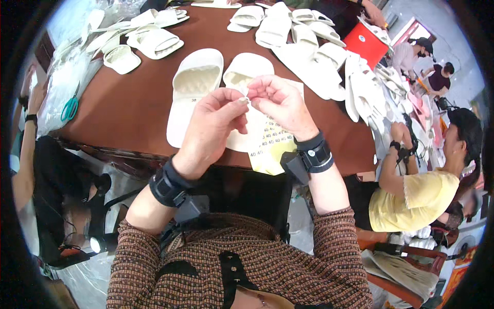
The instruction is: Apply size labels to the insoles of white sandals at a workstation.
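Note:
Above a pair of cream slippers, my left hand point(208, 126) and my right hand point(285, 105) meet with fingertips pinched together. Between them is a tiny whitish piece, too small to name. The left slipper point(180, 110) lies sole down, toe away from me, with a small dark print on its insole. Its mate, the right slipper point(249, 64), is largely covered by my hands. Under my right hand, a sheet of printed stickers point(272, 136) with yellow backing rests partly on that slipper and overhangs the table's near edge.
Slippers point(316, 67) are heaped along the right of the brown table point(139, 103); more slippers point(154, 41) lie far left. Teal scissors point(70, 109) rest on clear plastic bags point(77, 90). A red bin point(364, 45) stands far right. A person in yellow point(417, 201) works at right, another at left.

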`<state>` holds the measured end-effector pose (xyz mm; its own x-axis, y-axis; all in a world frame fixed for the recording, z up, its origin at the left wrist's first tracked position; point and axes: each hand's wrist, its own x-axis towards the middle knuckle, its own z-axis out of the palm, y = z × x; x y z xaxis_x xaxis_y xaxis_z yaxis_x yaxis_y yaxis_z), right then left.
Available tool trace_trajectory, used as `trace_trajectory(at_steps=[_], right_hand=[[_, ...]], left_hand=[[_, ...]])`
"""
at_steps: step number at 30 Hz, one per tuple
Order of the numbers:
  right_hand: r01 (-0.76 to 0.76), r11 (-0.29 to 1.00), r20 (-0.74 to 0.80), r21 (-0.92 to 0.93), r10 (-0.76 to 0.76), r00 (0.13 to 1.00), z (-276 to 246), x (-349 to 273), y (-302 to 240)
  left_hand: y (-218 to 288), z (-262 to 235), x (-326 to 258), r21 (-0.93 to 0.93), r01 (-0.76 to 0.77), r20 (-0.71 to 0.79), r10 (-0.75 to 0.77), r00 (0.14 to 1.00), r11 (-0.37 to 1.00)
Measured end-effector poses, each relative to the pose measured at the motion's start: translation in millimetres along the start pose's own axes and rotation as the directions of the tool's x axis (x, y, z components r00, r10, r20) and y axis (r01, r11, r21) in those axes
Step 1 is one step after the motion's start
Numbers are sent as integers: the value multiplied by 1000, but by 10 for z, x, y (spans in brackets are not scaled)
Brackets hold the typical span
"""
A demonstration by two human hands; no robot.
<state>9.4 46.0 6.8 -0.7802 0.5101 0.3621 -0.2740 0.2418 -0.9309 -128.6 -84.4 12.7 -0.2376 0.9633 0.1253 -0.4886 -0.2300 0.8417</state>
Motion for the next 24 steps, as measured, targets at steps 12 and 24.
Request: trace_trajectory(at_steps=[12, 24], right_hand=[[10, 1000, 29, 23, -11, 1000, -56, 1, -19], [-15, 999, -2, -38, 15, 1000, -69, -4, -12]], left_hand=[[-274, 40, 160, -47, -49, -134, 42, 990, 998], [-254, 130, 67, 58, -39, -168, 48, 985, 998]])
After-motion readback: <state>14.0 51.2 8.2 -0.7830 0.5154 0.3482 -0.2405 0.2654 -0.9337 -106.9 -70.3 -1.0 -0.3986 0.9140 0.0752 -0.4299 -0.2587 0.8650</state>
